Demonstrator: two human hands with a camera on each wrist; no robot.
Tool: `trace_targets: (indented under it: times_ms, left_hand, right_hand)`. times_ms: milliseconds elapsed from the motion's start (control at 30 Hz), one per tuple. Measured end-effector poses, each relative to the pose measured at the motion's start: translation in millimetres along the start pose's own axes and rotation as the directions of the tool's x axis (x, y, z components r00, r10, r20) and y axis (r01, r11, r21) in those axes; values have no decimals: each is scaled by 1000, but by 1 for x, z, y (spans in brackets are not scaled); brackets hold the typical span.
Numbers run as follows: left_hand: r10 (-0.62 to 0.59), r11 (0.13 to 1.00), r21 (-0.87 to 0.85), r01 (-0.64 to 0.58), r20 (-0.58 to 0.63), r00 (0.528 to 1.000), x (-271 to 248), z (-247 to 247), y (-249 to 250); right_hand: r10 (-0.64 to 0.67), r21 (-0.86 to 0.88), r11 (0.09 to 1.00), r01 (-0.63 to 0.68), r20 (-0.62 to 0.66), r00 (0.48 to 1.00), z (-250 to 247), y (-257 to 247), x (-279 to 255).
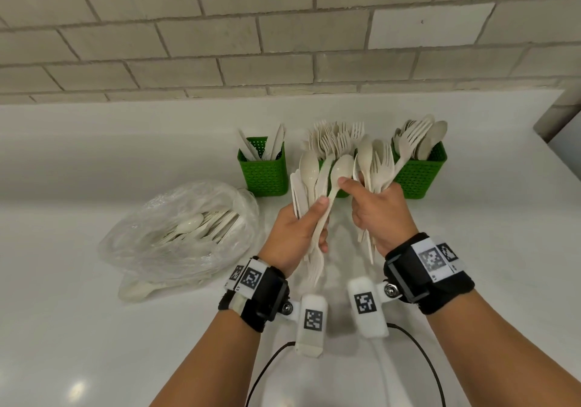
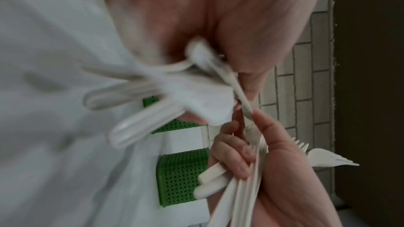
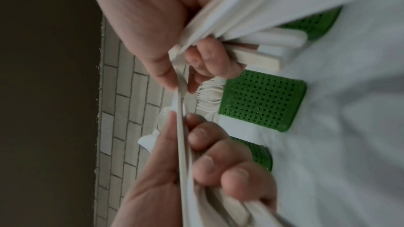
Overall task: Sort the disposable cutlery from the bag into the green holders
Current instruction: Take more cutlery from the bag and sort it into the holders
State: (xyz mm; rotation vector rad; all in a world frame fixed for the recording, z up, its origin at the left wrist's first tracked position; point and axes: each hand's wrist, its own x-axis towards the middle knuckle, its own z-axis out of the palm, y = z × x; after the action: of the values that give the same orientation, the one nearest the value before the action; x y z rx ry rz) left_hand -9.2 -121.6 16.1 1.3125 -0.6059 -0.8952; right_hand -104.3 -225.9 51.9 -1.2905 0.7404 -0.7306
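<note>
Two bundles of cutlery are gripped by curled fingers: one in the left hand (image 1: pixel 294 230), one in the right hand (image 1: pixel 382 215), whose thumb and forefinger pinch a spoon (image 1: pixel 338 175).

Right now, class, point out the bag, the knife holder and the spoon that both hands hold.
bag (image 1: pixel 151 249): head view, its clear front wall.
knife holder (image 1: pixel 265 175): head view, its green front wall.
spoon (image 1: pixel 342 168): head view, its bowl.
</note>
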Motion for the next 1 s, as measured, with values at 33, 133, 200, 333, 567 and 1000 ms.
trace_targets:
  times_ms: [33,133,200,333,567,1000]
  left_hand:
    - [0,1000,-8,0,0,1000,0,0,0]
    - [32,999,25,-33,42,999,-1,4,6]
    - [66,991,107,-76,90,994,-3,7,11]
    - [97,968,222,-118,104,990,-2,7,8]
    - [29,998,43,-35,135,990,-6,1,3]
    - [-136,989,62,131,90,987,-2,-21,-1]
  right_hand:
    - [26,5,1000,-26,-11,1000,0,1,0]
    - [85,81,993,-86,20,996,0,4,-3]
    - [92,108,989,-103,106,990,4,1,-10]
    - [94,111,987,-113,161,983,4,0,-13]
    - [67,78,995,-68,8,998,-5,0,1]
    - [-212,-320,900,295,269,939,-35,-5,12]
